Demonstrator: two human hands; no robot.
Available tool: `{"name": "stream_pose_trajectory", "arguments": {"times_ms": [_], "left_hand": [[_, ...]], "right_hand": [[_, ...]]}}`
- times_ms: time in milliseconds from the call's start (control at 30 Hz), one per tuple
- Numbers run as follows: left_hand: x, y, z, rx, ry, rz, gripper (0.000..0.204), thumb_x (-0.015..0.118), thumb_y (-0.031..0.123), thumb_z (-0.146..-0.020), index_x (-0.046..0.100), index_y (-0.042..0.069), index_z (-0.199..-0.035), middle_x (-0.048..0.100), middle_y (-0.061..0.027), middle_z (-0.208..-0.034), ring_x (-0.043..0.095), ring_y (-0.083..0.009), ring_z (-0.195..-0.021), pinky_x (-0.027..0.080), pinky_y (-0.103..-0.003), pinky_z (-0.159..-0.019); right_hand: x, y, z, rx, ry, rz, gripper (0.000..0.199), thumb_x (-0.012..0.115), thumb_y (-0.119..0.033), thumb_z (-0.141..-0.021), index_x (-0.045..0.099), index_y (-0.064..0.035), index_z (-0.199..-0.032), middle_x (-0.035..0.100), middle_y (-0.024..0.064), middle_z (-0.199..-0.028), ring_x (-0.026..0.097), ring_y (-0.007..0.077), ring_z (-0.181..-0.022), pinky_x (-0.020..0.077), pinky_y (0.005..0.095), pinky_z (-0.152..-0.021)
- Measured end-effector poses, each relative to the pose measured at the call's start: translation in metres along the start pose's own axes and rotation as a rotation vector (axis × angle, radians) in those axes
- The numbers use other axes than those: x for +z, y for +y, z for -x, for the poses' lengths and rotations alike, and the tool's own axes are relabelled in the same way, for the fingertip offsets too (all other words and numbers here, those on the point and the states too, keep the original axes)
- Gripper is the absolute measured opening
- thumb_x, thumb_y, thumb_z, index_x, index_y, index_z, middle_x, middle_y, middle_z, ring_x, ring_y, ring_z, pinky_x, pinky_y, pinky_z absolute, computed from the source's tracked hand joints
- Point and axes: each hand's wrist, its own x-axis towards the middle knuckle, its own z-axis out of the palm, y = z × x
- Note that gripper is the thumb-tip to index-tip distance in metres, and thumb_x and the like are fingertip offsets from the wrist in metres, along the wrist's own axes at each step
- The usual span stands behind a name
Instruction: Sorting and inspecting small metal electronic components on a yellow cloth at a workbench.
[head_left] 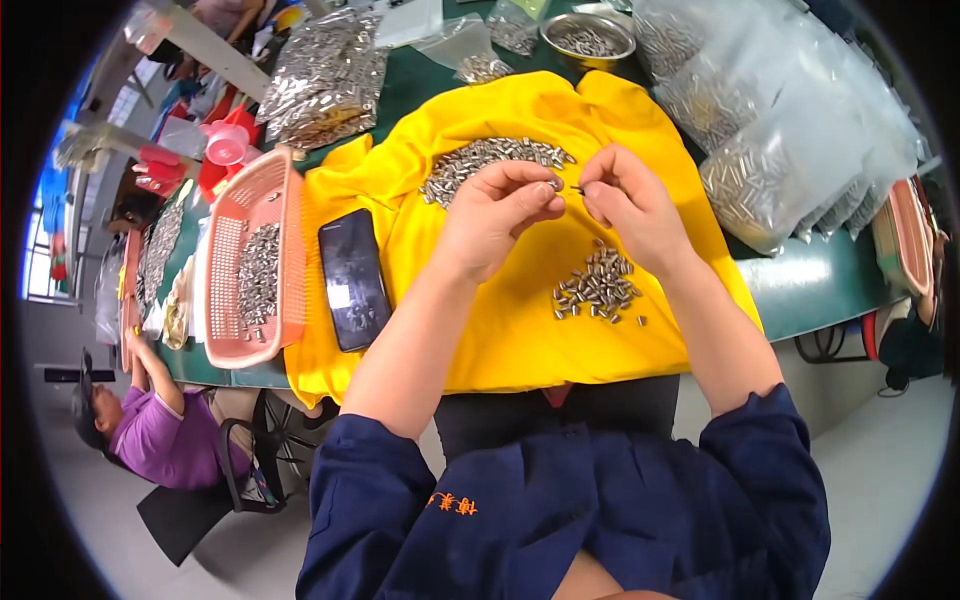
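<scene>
Pinches with the left hand (497,215) a small metal part (556,184), between thumb and fingertips, and with the right hand (635,205) a thin dark piece (577,189), also by the fingertips. Holds both face to face, just apart, above the middle of the yellow cloth (510,335), perhaps for seeing well such small things. Cannot tell the exact form of either, being too small and half covered by fingers.

On the cloth, beyond the left hand, a far pile (475,165) of metal cylinders; below the right hand, a near pile (598,285), smaller. Seemingly separated on purpose, to avoid mixing, and both within easy reach. Under them the soft cloth, probably against rolling and scratching.

To the left, a phone (354,280), flat on the cloth's side, away from the piles. Further left, a pink basket (292,220) with more cylinders, high walls probably against spilling.

At far side, a steel bowl (590,62) with small parts; to the right, clear bags (760,190) full of cylinders, on the green table (810,285), likely grouped to leave working room.
</scene>
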Motion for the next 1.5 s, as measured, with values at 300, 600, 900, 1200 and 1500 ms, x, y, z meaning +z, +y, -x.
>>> {"name": "stream_pose_trajectory", "arguments": {"times_ms": [300, 600, 900, 1200, 1500], "left_hand": [[0.004, -0.005, 0.004, -0.008, -0.039, -0.062, 0.011, 0.055, 0.000, -0.078, 0.055, -0.001, -0.089, 0.059, -0.0094, -0.084, 0.059, -0.0167, -0.075, 0.049, -0.026, -0.071], [0.006, -0.006, 0.000, 0.000, -0.045, -0.126, 0.011, 0.056, 0.000, -0.077, 0.056, -0.002, -0.088, 0.060, -0.0091, -0.083, 0.060, -0.0161, -0.075, 0.048, -0.026, -0.071], [0.007, -0.006, -0.004, 0.076, 0.001, -0.425, 0.010, 0.058, 0.000, -0.075, 0.058, -0.003, -0.085, 0.061, -0.0075, -0.080, 0.059, -0.0131, -0.074, 0.047, -0.023, -0.069], [0.007, -0.005, 0.000, 0.063, -0.012, -0.360, 0.013, 0.056, -0.002, -0.076, 0.058, -0.002, -0.089, 0.061, -0.0077, -0.083, 0.059, -0.0135, -0.074, 0.047, -0.023, -0.069], [0.012, -0.002, 0.002, 0.085, -0.013, -0.426, 0.011, 0.058, 0.000, -0.075, 0.059, -0.003, -0.086, 0.061, -0.0073, -0.081, 0.059, -0.0126, -0.073, 0.048, -0.022, -0.068]], "right_hand": [[0.003, 0.003, 0.009, 0.047, -0.028, -0.035, 0.004, 0.048, -0.004, -0.078, 0.046, -0.0063, -0.082, 0.044, -0.0044, -0.073, 0.038, 0.0014, -0.062, 0.0325, 0.0160, -0.054], [0.003, -0.006, 0.009, -0.222, 0.038, 0.476, 0.005, 0.049, -0.005, -0.075, 0.047, -0.0035, -0.079, 0.050, 0.0045, -0.068, 0.047, 0.0116, -0.060, 0.0390, 0.0238, -0.054], [0.005, -0.004, 0.007, -0.292, 0.072, 0.626, 0.006, 0.048, -0.005, -0.073, 0.046, -0.0030, -0.078, 0.051, 0.0108, -0.064, 0.050, 0.0235, -0.055, 0.0393, 0.0306, -0.051], [0.008, -0.004, 0.008, -0.269, 0.056, 0.600, 0.006, 0.049, -0.006, -0.074, 0.046, -0.0030, -0.079, 0.053, 0.0109, -0.066, 0.052, 0.0234, -0.057, 0.0404, 0.0299, -0.053], [0.008, -0.009, 0.013, -0.301, 0.087, 0.661, 0.006, 0.050, -0.006, -0.073, 0.046, -0.0029, -0.077, 0.052, 0.0109, -0.065, 0.051, 0.0235, -0.056, 0.0400, 0.0297, -0.051]]}}
